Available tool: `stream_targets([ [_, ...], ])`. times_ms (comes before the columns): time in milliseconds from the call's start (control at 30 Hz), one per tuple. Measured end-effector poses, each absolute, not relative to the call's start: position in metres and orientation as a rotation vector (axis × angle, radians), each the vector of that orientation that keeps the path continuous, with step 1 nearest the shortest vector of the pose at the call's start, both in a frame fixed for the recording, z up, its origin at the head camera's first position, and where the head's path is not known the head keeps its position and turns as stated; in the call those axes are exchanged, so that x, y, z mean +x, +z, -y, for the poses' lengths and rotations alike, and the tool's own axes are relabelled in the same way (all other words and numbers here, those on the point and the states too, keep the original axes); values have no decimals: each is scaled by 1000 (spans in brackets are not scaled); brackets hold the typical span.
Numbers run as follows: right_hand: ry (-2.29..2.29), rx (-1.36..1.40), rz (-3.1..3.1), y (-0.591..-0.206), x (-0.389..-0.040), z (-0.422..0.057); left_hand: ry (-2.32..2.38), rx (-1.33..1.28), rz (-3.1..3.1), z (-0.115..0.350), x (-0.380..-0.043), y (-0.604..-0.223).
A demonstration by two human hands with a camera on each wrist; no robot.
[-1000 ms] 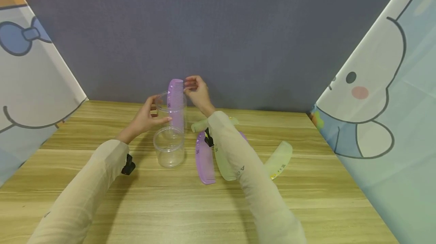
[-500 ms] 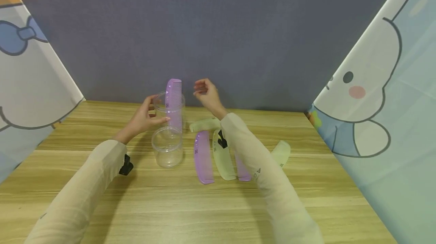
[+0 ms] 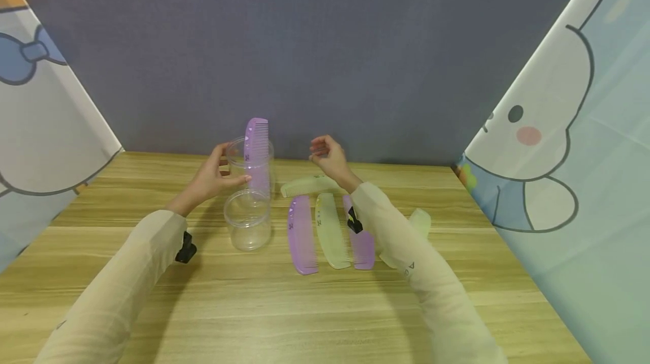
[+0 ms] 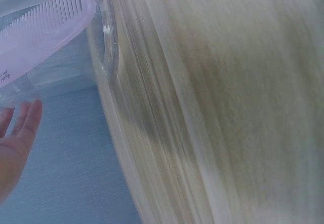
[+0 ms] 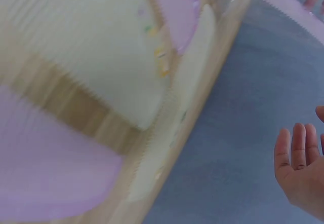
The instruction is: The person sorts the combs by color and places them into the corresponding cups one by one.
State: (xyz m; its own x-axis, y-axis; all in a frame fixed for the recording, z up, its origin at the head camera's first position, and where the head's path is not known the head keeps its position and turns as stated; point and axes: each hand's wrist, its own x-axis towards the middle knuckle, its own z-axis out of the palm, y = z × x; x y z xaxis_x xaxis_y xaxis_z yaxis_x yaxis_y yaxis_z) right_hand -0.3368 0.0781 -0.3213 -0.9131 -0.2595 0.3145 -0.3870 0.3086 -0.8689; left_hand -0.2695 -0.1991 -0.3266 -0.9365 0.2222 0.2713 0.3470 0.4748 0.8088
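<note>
My left hand holds a tall clear plastic container from its left side, thumb in front and fingers behind. A purple comb stands upright inside, its top above the rim. The left wrist view shows this comb through the clear wall, with the fingertips of the left hand at the container. My right hand is in the air above a pale green comb, fingers loosely bent and holding nothing. In the right wrist view, the right hand is likewise without any object.
A second clear container stands in front of the held one. On the wooden table lie a purple comb, a green comb and another purple comb. My right sleeve partly covers one more green comb. A grey wall rises behind.
My right hand has left the top of the upright purple comb and moved right and slightly down. The left hand stays at the container, and the comb stays upright in it.
</note>
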Motion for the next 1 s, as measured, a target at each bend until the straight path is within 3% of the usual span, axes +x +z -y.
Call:
stream_targets([
  [567,1624,496,2606,-363,-329,-142,-1429,-495,2607,199,-268,-325],
  [1000,1456,511,2834,-374,-316,-173,-1436,-483,2619,199,-268,-325],
])
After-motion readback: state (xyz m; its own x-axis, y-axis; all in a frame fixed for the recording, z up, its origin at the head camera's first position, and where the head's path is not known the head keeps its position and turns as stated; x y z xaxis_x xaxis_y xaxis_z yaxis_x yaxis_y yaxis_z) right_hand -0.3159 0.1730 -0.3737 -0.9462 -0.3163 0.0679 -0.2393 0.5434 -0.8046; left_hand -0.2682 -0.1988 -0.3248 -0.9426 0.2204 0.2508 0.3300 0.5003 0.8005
